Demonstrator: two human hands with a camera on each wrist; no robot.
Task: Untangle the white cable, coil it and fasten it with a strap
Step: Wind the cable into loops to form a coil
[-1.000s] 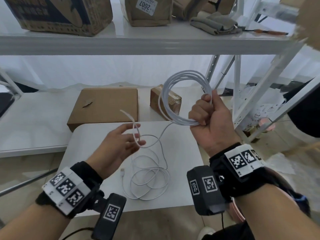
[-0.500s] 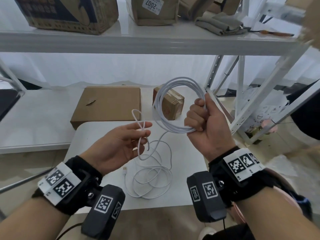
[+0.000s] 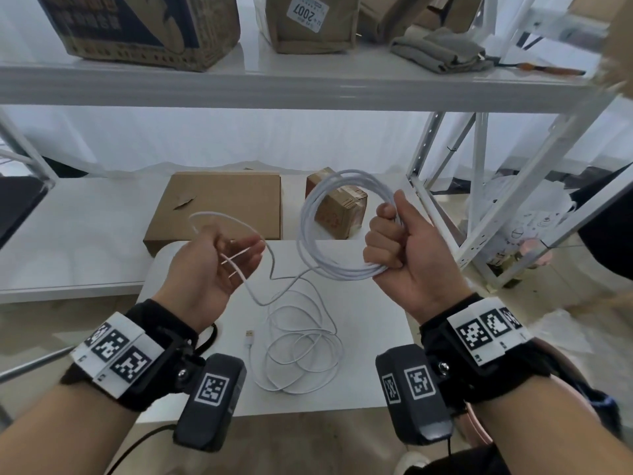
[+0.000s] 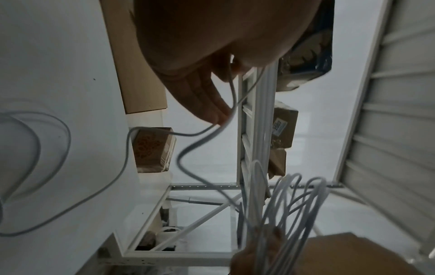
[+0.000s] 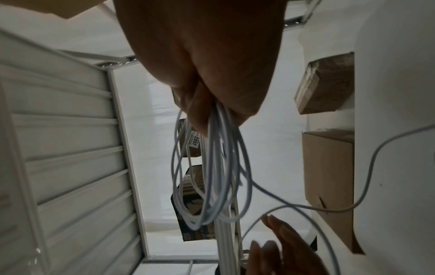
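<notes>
Holding both hands up over the small white rounded-corner table (image 3: 370,337), you have bare tabletop on either side of the loose loops, and the table's near edge lies just ahead of your wrists. Your right hand (image 3: 400,255) is fisted round a coil of several turns of the thin white round cable (image 3: 310,231), the ring standing upright to the left of the fist. Your left hand (image 3: 209,269) is palm up with fingers nearly straight and relaxed; one strand arcs over it and crosses the fingers (image 4: 207,104), not pinched. From there the cable drops to a tangle of slack loops lying flat on the table, its metal USB plug (image 3: 249,337) just left of them. Beyond the table's far edge, a flat brown cardboard box (image 3: 219,204) and a small taped cardboard parcel (image 3: 339,210) sit on a low white shelf (image 3: 68,241). To your right stands a white perforated metal rack frame (image 3: 479,186), close to your right hand.
</notes>
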